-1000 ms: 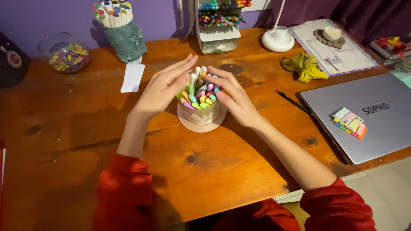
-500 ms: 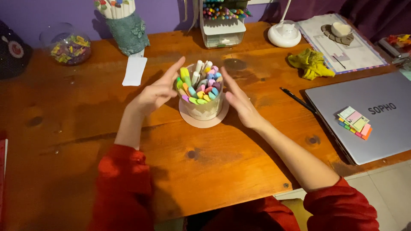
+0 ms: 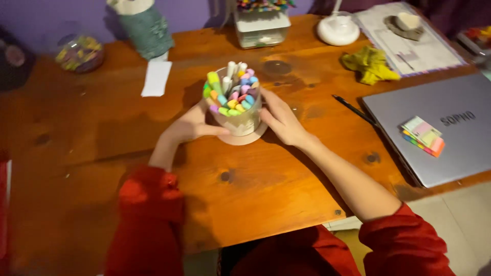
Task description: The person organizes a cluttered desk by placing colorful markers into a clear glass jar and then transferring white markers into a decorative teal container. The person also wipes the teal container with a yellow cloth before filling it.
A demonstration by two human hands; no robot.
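Now both hands cup a cup (image 3: 239,120) packed with pastel markers (image 3: 232,92), which stands on a round pale coaster (image 3: 244,137) near the middle of the wooden worktop (image 3: 255,189). Left hand (image 3: 192,125) presses against the cup's left side, thumb lying along its base at the near edge; right hand (image 3: 280,118) wraps the right side, fingers curved round the wall. Each hand is closed on the cup, holding it between them. Red sleeves (image 3: 148,214) cover both forearms up to the near edge.

Far left sits a glass jar (image 3: 79,51) of small coloured bits, and beside it a teal holder (image 3: 146,30) of pens. A white slip of paper (image 3: 156,78) lies just left and far of the cup. At the far edge a clear drawer box (image 3: 262,33) holds more markers, with a white round lamp base (image 3: 337,33) to its right. A yellow cloth (image 3: 369,65) lies crumpled right of centre, and a black pen (image 3: 353,109) rests between it and a closed grey laptop (image 3: 440,128) at the right. Sticky tabs (image 3: 423,135) lie on the laptop lid
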